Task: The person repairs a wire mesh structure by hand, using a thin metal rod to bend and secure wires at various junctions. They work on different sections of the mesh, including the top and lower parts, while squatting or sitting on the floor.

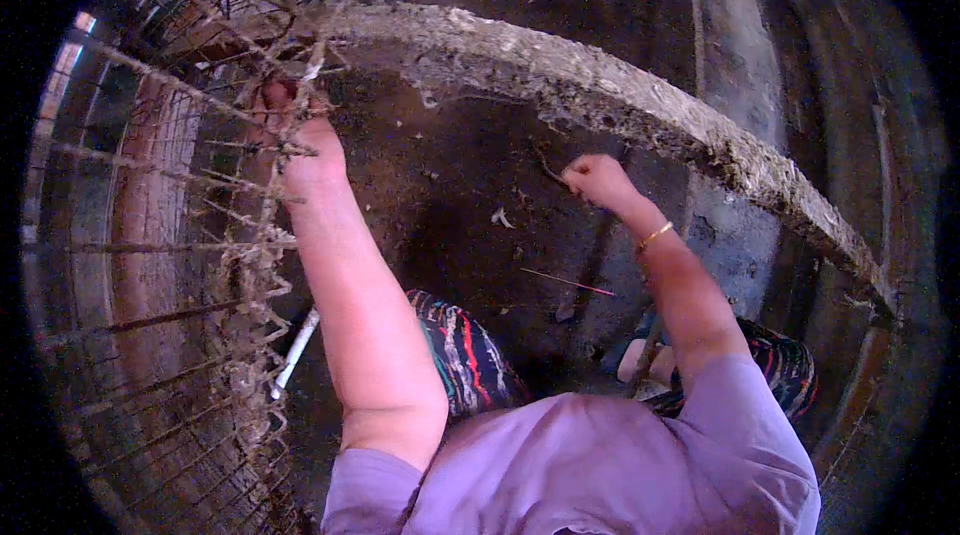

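Right hand (605, 182): fingers are pressing together, pinching a thin dark piece (549, 172), its far end blending into the floor (450, 195). Left hand (305, 135): fingers are sitting half hidden among crusted wire mesh (262, 280); spread and hold, cannot tell. Mesh is surrounding them, dimming leftward. Beyond the right fingers, a crusted beam (620, 85) is stretching; nearer the body, a thin stick (565, 281) is lying.

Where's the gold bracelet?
In the head view, the gold bracelet is right of the middle, around the person's wrist, just below their right hand.
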Demonstrator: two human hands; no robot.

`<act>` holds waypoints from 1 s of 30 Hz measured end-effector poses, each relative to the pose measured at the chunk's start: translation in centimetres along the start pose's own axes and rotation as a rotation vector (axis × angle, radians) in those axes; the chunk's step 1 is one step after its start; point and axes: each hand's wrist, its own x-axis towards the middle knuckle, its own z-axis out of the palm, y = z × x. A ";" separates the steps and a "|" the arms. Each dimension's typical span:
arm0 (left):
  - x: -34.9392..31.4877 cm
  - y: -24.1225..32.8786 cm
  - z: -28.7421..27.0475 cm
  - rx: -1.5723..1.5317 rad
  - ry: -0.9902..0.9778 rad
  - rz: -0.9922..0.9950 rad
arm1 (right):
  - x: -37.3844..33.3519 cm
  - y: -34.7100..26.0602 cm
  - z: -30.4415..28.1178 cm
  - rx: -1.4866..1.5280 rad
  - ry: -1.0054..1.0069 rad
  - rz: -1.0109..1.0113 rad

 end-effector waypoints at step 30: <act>0.0 -1.8 -0.6 -0.274 -0.059 0.062 | -3.9 6.2 6.1 -0.005 0.227 -0.302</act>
